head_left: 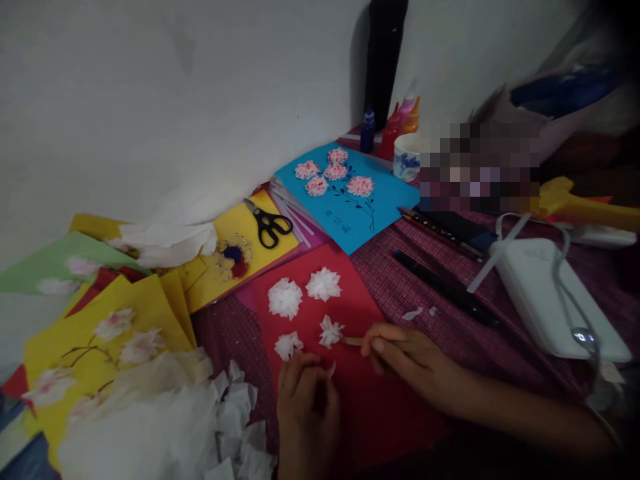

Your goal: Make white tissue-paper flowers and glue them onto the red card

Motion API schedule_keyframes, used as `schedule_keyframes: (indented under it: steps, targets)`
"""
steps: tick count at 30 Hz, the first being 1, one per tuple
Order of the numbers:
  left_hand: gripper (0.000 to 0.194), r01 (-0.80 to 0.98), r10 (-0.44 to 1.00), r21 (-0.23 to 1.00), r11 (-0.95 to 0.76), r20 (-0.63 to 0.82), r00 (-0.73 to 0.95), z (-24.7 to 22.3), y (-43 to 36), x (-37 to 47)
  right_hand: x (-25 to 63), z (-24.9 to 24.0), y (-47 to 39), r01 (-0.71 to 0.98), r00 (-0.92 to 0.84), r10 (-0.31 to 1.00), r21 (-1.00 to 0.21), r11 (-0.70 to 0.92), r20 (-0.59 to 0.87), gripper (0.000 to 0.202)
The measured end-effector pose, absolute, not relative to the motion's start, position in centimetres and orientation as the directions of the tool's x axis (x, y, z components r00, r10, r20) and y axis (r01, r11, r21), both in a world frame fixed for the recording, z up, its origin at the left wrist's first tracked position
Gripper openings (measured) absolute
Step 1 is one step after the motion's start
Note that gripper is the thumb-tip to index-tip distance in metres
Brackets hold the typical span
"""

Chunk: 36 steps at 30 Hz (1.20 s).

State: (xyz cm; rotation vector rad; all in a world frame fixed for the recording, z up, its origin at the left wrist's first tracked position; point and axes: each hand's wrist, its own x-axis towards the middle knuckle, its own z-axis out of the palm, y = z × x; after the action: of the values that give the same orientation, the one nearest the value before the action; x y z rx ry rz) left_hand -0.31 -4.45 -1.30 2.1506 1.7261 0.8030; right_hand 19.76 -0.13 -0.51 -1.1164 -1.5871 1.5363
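Observation:
A red sheet of card carries several white tissue-paper flowers, the lower right one smaller and looser than the upper two. My right hand pinches a thin wooden stick, its tip touching that small flower. On the card's left part, my left hand is curled just below the lower left flower. A small pale scrap of tissue paper shows at the thumb and forefinger of the left hand, which look closed on it.
Tissue squares lie heaped at left beside yellow flower cards. Black scissors rest on a yellow sheet with a paint-smeared patch. Behind are a blue flower card, paint bottles and a cup. A white power bank lies right.

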Motion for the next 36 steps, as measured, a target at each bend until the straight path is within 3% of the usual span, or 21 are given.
schedule_keyframes:
  steps: [12, 20, 23, 27, 31, 36]
  targets:
    - [0.017, 0.835, 0.978, 0.508, -0.209, 0.125, 0.169, -2.3, -5.1, -0.5, 18.9, -1.2, 0.5, 0.036, -0.348, 0.925, -0.988, -0.153, -0.156, 0.038]
    - [0.014, 0.833, 0.976, 0.511, -0.213, 0.15, 0.157, 1.2, -4.8, -0.4, 20.5, 0.6, 0.6, 0.006, -0.402, 0.884, -0.966, -0.258, -0.238, 0.039]
    - [0.014, 0.792, 0.978, 0.577, -0.199, 0.062, 0.2, 1.9, -3.5, -0.2, 21.1, 0.8, 0.2, 0.005, -0.349, 0.903, -0.964, -0.267, -0.252, 0.037]
    - [0.014, 0.778, 0.981, 0.624, -0.073, -0.095, 0.168, 1.4, -1.3, 0.5, 21.3, 0.9, -0.6, -0.023, -0.316, 0.929, -0.978, -0.208, -0.191, 0.031]
    - [0.013, 0.842, 0.986, 0.533, -0.079, -0.085, 0.147, 0.4, 0.2, 0.9, 21.2, 0.8, -1.3, 0.076, -0.394, 0.911, -0.992, -0.097, -0.119, 0.029]
    - [0.012, 0.858, 0.983, 0.508, -0.075, -0.107, 0.149, -0.1, 0.4, 0.8, 20.6, 0.3, -1.6, 0.205, -0.498, 0.864, -0.978, 0.027, -0.08, 0.023]
